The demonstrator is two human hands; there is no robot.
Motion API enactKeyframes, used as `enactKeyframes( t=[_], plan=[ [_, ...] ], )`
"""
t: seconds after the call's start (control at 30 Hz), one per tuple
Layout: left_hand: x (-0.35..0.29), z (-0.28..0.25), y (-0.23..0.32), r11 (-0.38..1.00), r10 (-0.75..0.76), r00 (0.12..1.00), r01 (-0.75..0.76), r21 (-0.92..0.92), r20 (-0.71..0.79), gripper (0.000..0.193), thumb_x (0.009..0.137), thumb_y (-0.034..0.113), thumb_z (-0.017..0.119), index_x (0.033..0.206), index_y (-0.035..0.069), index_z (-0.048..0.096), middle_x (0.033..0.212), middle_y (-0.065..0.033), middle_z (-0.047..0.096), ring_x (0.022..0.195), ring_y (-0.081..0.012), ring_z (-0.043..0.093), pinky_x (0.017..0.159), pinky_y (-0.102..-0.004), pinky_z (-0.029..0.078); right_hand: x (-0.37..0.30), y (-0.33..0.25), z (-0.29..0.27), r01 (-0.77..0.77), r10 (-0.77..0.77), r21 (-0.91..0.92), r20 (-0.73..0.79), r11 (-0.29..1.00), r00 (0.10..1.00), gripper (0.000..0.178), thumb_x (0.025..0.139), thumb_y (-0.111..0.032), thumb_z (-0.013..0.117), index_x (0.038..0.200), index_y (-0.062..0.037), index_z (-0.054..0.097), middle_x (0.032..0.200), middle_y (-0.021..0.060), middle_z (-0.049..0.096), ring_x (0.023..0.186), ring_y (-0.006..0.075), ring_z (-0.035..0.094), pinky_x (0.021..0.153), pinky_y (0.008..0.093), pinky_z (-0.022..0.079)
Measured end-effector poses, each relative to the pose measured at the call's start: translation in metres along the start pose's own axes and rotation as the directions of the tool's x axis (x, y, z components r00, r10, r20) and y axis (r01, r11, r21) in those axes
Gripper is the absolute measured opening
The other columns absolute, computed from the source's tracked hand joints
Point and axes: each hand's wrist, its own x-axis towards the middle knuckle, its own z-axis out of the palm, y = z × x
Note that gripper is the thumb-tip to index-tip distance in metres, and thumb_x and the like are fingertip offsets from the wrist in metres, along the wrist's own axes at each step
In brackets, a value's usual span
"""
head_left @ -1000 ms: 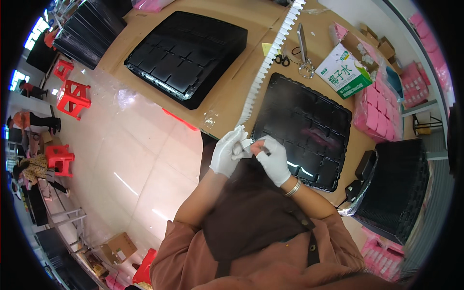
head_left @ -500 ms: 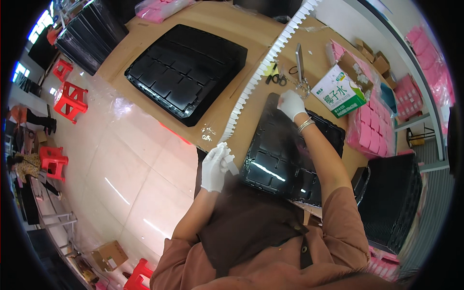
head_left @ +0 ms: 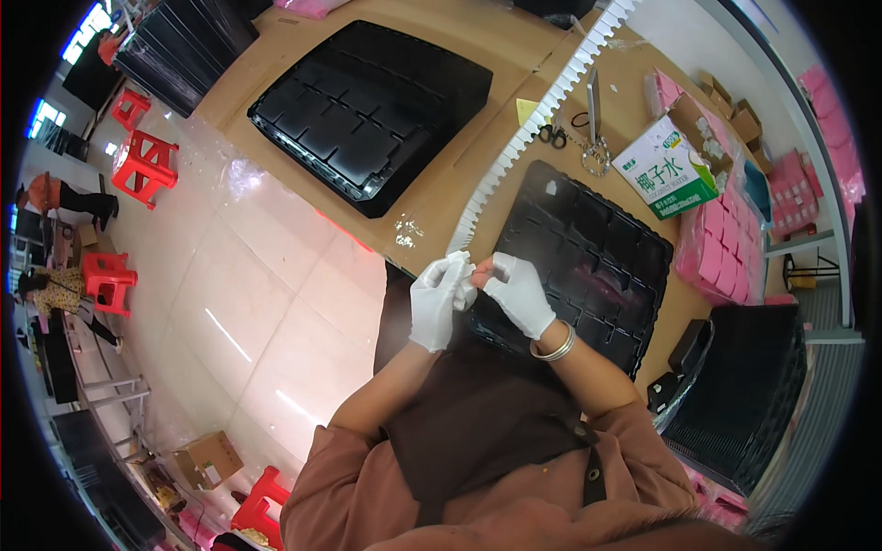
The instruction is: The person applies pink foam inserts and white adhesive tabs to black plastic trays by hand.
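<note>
Gloves of white fabric cover both my hands: left hand point(head_left: 437, 303) and right hand point(head_left: 516, 292) pinch a small pinkish piece point(head_left: 481, 272) between fingertips, over the glossy black compartmented tray point(head_left: 597, 248). Beside it runs a white toothed strip point(head_left: 533, 138); a green-and-white carton point(head_left: 666, 168) lies on the brown surface point(head_left: 441, 193).

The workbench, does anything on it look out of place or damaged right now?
Nothing looks damaged or spilled. The long white toothed strip lies diagonally across the table, its near end by the gloved hands, left and right. The black trays lie flat.
</note>
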Motion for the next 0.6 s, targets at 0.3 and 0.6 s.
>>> enactKeyframes(
  t=[0.3, 0.6],
  plan=[
    [-0.011, 0.004, -0.006, 0.991, -0.104, 0.99, 0.111, -0.07, 0.093, 0.025, 0.098, 0.019, 0.055, 0.111, -0.001, 0.061, 0.078, 0.0001, 0.057, 0.056, -0.0033, 0.044, 0.048, -0.0174, 0.034, -0.028, 0.007, -0.001, 0.041, -0.04, 0.016, -0.084, 0.999, 0.996, 0.009, 0.084, -0.006, 0.068, 0.09, 0.0012, 0.066, 0.081, 0.0049, 0.067, 0.074, 0.01, 0.06, 0.069, 0.025, 0.048],
    [0.0, -0.019, -0.017, 0.952, -0.175, 0.978, 0.197, -0.232, 0.112, 0.02, 0.097, 0.02, 0.056, 0.103, 0.001, 0.06, 0.074, 0.0012, 0.055, 0.054, -0.0021, 0.044, 0.046, -0.0158, 0.032, -0.037, 0.008, -0.032, 0.279, -0.306, -0.35, -0.024, 0.894, 0.952, 0.006, 0.071, 0.0, 0.068, 0.075, -0.001, 0.065, 0.09, 0.0106, 0.058, 0.082, 0.0251, 0.059, 0.073, 0.0338, 0.048]
  ],
)
